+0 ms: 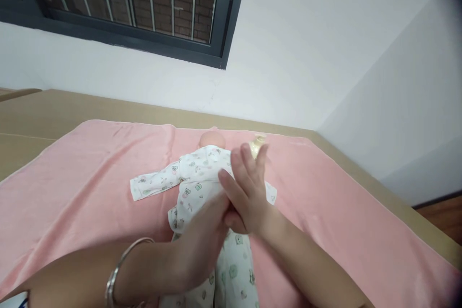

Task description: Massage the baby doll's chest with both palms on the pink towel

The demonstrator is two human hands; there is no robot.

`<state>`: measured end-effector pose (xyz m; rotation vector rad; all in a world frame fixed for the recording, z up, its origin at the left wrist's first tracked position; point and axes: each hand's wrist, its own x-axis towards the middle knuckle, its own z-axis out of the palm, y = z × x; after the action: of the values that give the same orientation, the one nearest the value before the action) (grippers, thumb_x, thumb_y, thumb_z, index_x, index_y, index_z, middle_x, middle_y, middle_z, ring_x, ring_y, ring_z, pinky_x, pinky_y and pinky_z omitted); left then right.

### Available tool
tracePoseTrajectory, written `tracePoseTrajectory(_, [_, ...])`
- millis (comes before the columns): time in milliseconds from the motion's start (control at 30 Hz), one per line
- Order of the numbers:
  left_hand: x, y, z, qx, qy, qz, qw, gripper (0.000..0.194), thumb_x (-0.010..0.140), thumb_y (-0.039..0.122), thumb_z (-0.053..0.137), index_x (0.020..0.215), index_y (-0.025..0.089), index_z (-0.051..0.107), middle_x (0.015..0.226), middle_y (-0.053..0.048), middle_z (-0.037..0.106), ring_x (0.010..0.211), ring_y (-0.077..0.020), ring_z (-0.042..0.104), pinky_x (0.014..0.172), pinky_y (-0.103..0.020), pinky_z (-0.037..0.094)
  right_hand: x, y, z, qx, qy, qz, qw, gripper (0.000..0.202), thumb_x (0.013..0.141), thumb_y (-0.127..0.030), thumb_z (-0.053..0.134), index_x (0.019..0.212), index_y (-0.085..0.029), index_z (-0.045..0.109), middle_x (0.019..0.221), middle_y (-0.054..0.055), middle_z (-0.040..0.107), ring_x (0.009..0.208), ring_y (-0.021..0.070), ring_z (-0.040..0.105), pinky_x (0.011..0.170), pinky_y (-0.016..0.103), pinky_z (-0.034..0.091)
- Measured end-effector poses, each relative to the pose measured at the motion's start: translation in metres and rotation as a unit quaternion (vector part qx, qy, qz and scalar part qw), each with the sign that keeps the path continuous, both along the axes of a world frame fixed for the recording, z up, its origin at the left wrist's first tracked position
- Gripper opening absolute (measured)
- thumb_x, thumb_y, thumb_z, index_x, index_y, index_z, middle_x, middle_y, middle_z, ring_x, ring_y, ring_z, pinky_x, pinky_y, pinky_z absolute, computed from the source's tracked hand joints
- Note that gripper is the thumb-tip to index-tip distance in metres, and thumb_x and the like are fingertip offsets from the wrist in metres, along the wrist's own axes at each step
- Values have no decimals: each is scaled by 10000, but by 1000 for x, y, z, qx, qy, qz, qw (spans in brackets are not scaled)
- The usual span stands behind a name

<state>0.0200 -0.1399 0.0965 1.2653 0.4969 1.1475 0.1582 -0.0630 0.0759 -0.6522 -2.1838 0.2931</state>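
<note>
My left hand (205,236), with a silver bangle on the wrist, is pressed against my right hand (249,197) above a doll. Its fingers are mostly hidden behind the right hand. The right hand has its fingers spread and holds no object. Below them the doll (212,139) lies on a pink blanket (108,163), dressed in a white patterned top (202,166) and patterned trousers (236,269). Just beyond my right fingertips stands a small cream bottle (257,145), partly covered by them.
The blanket covers a tan surface (144,110) whose far edge meets a white wall (288,48). A dark-framed window (220,33) with bars is at the upper left. Brown wood (442,216) shows at the right edge.
</note>
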Motion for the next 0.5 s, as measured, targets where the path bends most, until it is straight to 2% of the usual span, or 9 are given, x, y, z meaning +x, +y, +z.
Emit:
tracePoseTrajectory(33, [-4,14,4,-59,-24,-15,998,445,1018,514,320,1254,263,603,1333,-72,633,1297,-320,546,1093,-544,485,1,10,0,42,-20,1,999,557,852,-683,573,1353,-439,579,1528,-36,480,1509,398,224,1184,711,-85])
tracePoseTrajectory(100, [-15,38,12,-122,-71,-14,990,461,999,501,329,1275,238,589,1366,-89,616,1321,-324,532,1110,-562,460,-1,26,-2,93,-59,-20,994,536,922,-529,549,1435,-376,510,1586,4,400,1522,367,199,1190,703,-69])
tracePoseTrajectory(167, [-27,58,15,-119,-102,52,986,467,977,484,373,1310,219,564,1400,-107,596,1356,-319,511,1136,-557,427,-3,37,-8,104,-80,-71,989,556,967,-403,496,1507,-289,426,1618,69,336,1529,343,190,1203,696,-6])
tracePoseTrajectory(233, [-35,79,10,-71,-104,154,980,432,950,432,450,1293,201,571,1393,-119,604,1362,-299,514,1158,-526,398,-7,43,-18,83,-84,-134,984,554,991,-319,432,1530,-200,389,1617,136,322,1525,328,215,1213,678,83])
tracePoseTrajectory(267, [-37,90,4,-39,-93,206,973,393,930,395,487,1242,184,599,1348,-126,635,1337,-290,540,1157,-506,395,-9,44,-23,66,-92,-155,981,535,996,-289,408,1517,-169,410,1602,157,345,1517,320,247,1216,663,132])
tracePoseTrajectory(333, [-37,112,-15,7,-12,278,960,297,898,341,526,1093,163,663,1261,-121,684,1286,-280,580,1148,-473,398,-12,46,-33,33,-125,-160,979,484,998,-251,385,1456,-142,496,1562,166,413,1493,294,318,1218,612,226])
tracePoseTrajectory(400, [-34,132,-39,29,102,321,941,278,897,312,503,1054,167,680,1248,-111,691,1262,-269,590,1137,-461,405,-13,50,-41,3,-159,-135,978,449,1001,-242,389,1403,-142,561,1530,150,465,1470,264,369,1219,547,285])
tracePoseTrajectory(500, [-28,152,-76,122,255,326,902,337,924,279,443,1161,172,657,1282,-106,676,1261,-250,579,1192,-488,324,-9,60,-44,-44,-190,-112,974,444,1016,-276,395,1401,-146,574,1511,125,494,1459,250,390,1228,507,286])
